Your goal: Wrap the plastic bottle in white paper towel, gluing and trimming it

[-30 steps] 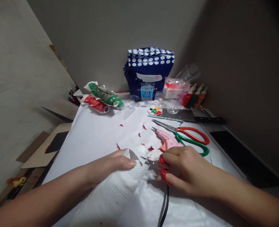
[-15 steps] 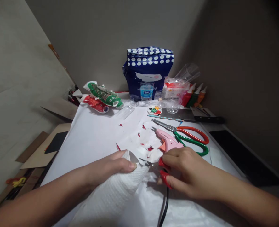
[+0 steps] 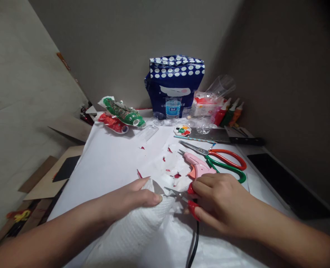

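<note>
A white ribbed piece that looks like soft tissue or cloth (image 3: 131, 232) stretches from the near edge up to my left hand (image 3: 142, 195), which pinches its far end with the thumb on top. My right hand (image 3: 219, 201) grips small red-handled scissors (image 3: 192, 209). Their blades are parted at the edge of the white piece, just right of my left thumb. Beyond my right hand lies a pink glue gun (image 3: 200, 165), its black cord (image 3: 193, 245) running toward me. Larger scissors with one orange and one green handle (image 3: 226, 163) rest beside it.
Red and white scraps (image 3: 177, 175) litter the white tabletop. Behind stand a blue tissue bag (image 3: 176, 83), clear plastic cups (image 3: 222, 85) and paint bottles (image 3: 232, 113). A cleaver (image 3: 246, 141) lies right, near a paint palette (image 3: 182, 130). Green (image 3: 123, 111) and red fish figures (image 3: 113, 123) sit back left.
The small scissors' blades have parted wider, and their lower handle has shifted slightly. My left hand keeps its pinch on the white piece almost unmoved.
</note>
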A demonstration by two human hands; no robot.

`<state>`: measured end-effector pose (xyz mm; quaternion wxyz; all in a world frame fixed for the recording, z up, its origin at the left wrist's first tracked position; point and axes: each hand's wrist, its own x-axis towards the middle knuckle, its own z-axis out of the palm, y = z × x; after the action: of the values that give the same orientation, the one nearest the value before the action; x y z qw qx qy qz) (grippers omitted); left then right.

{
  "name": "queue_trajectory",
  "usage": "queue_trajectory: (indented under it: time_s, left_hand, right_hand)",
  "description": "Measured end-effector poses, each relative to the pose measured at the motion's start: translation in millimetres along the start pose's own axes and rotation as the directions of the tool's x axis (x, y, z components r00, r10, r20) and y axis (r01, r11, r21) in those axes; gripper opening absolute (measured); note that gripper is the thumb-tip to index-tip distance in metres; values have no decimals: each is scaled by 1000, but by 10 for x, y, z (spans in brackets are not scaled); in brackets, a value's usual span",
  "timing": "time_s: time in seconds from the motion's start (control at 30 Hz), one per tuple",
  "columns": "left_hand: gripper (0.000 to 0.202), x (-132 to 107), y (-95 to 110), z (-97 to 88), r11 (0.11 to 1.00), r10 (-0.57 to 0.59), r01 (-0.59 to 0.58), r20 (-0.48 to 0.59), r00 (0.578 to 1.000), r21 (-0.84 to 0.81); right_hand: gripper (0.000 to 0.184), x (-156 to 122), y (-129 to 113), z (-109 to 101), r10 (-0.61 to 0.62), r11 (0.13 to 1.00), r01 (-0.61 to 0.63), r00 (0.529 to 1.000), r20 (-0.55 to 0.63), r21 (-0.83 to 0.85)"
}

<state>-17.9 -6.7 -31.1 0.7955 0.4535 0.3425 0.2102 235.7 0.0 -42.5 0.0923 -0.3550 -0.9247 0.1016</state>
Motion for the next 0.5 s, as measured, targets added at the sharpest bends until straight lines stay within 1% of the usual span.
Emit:
queue_trajectory:
  time_s: [0.17,0.27,0.37,0.43,0.5]
  left_hand:
    - [59,-3,5,-17,1000,-26,26,-56,998,-13]
    - [62,-1,3,-37,998,-53,56,-102,993,24]
    - [63,0,2,-43,995,-45,57,-142,989,82]
    - [62,0,6,-32,997,-21,30,-114,993,75]
    - [60,0,12,-12,999,21,-18,-50,999,50]
  right_hand:
    - [17,-17,14,77,-59,995,48,989,-137,-84]
    - [18,-15,37,108,-82,991,63,982,-172,-116]
    - [20,-6,46,106,-66,992,44,981,-183,-121]
    - [20,2,39,89,-45,995,30,985,-164,-94]
    - [15,11,29,68,-33,999,28,990,-136,-42]
